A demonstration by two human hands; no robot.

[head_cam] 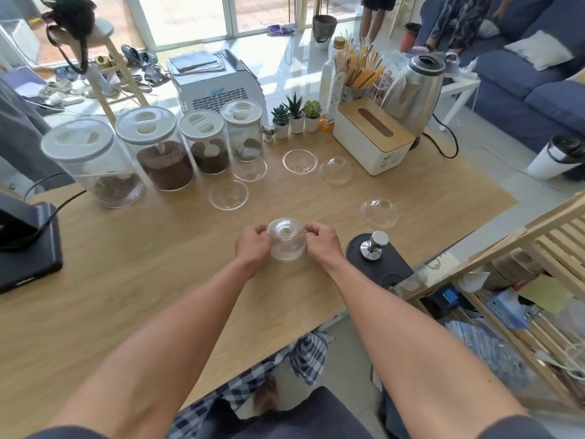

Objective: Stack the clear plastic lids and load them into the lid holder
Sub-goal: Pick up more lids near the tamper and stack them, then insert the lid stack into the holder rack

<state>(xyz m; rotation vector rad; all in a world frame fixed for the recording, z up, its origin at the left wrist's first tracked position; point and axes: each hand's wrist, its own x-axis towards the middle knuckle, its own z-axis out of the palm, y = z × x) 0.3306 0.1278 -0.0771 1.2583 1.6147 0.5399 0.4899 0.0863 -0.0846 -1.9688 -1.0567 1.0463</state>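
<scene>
A stack of clear dome lids [287,239] stands on the wooden table [126,280], dome side up. My left hand [252,245] grips its left side and my right hand [321,243] grips its right side, fingers curled round the rim. Loose clear lids lie farther back: one [228,195] near the jars, one [250,170] against a jar, one [299,161] upside down in the middle, one [336,170] by the tissue box, and one [379,208] to the right. No lid holder can be made out.
Several glass jars [164,153] with white lids line the back left. A tissue box [372,136], small potted plants [296,117] and a steel kettle [414,90] stand behind. A tamper on a black mat [375,251] sits right of my hands. A black device [25,242] is at left.
</scene>
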